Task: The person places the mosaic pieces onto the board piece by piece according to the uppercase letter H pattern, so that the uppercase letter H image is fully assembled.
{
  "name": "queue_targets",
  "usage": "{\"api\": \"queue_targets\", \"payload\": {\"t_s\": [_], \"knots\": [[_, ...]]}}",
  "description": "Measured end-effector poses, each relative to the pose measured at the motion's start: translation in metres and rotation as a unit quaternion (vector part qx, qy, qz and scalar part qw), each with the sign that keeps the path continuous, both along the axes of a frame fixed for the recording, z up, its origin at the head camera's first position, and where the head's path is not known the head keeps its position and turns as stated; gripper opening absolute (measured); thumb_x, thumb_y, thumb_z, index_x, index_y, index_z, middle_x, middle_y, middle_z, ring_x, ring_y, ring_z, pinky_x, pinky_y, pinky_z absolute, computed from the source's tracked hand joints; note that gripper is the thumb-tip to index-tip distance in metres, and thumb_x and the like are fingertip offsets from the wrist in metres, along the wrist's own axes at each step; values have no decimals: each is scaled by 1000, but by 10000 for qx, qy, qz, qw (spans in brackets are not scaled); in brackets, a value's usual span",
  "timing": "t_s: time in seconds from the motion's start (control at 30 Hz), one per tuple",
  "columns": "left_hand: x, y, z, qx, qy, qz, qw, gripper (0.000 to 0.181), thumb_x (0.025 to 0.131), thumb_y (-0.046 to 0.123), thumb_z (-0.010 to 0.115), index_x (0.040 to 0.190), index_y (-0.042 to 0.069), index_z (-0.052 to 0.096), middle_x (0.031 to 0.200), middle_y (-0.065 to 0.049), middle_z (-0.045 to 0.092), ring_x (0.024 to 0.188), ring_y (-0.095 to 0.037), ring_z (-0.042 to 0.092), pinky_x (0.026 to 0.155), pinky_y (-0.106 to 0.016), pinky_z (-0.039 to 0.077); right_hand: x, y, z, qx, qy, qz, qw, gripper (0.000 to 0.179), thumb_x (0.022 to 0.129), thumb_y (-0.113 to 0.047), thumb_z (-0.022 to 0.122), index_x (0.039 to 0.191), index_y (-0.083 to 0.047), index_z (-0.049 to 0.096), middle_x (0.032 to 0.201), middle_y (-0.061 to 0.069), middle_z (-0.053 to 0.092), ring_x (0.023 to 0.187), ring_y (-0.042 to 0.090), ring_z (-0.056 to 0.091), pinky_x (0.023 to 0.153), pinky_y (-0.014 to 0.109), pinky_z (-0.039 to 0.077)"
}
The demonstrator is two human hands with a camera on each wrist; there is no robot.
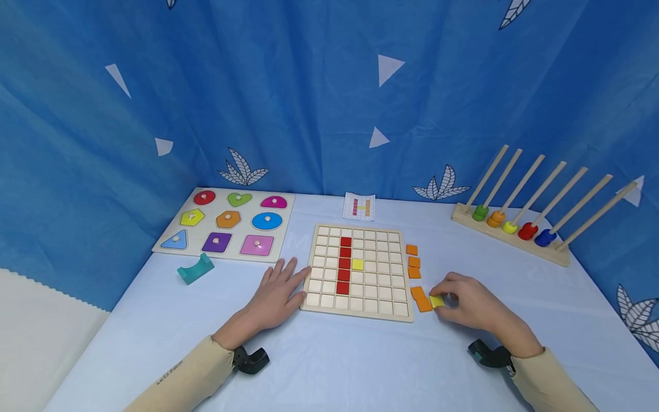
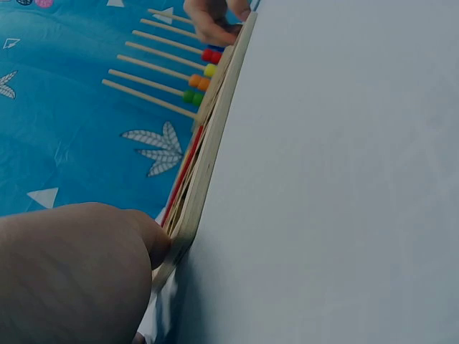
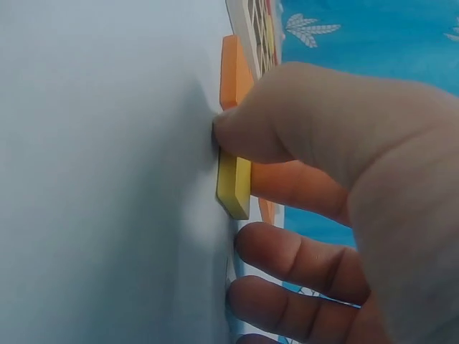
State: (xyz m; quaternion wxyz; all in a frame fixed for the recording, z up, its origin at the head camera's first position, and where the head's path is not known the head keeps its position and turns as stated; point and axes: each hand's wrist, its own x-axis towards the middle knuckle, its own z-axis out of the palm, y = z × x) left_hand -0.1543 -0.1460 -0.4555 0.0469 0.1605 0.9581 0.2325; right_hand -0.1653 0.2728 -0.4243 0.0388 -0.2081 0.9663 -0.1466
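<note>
Yellow tile [image 1: 437,301]: located at desk level, at about 4 o'clock from the tile board [image 1: 355,314]. The thumb and forefinger of the right hand [image 1: 471,300] pinch it; the other fingers there hold nothing. From where I stand, I cannot tell whether the tile is clear of the desk [image 1: 360,366].

Caution: the tile is thin. A slack or off-centre pinch could let it slip or turn.

Caution: the lower pair of orange tiles [image 1: 424,305] lies at its 9 o'clock side. Dragging sideways, rather than lifting, would likely push them out of place.

Caution: a tile set down tilted could straddle the ridges between the board's cells.

Left hand [image 1: 278,292]: at the board's 9 o'clock edge, fingers spread, forefinger and thumb at the rim. An uneven push here could slide the board and jolt the column of red tiles [image 1: 344,263] and the placed yellow tile [image 1: 357,264] at its 3 o'clock side.

Farther out, the pattern card [image 1: 358,207] lies loose at 12 o'clock; a long reach might nudge it. The peg rack [image 1: 515,236], between 2 and 3 o'clock, stands well apart and poses little risk.
</note>
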Motion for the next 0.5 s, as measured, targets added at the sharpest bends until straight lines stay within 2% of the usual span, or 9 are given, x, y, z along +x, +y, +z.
{"api": "queue_targets", "payload": {"t_s": [0.5], "knots": [[0, 0, -1, -9, 4, 22, 10000, 56, 102, 28, 55, 155, 12, 45, 167, -22, 29, 157, -48, 13, 124, -69, 12, -2, 0, -3, 54, 68, -35, 10000, 23, 75, -22, 86, 97, -19, 80, 85, -9, 63, 75, 6, 49, 66, 21, 49]]}}
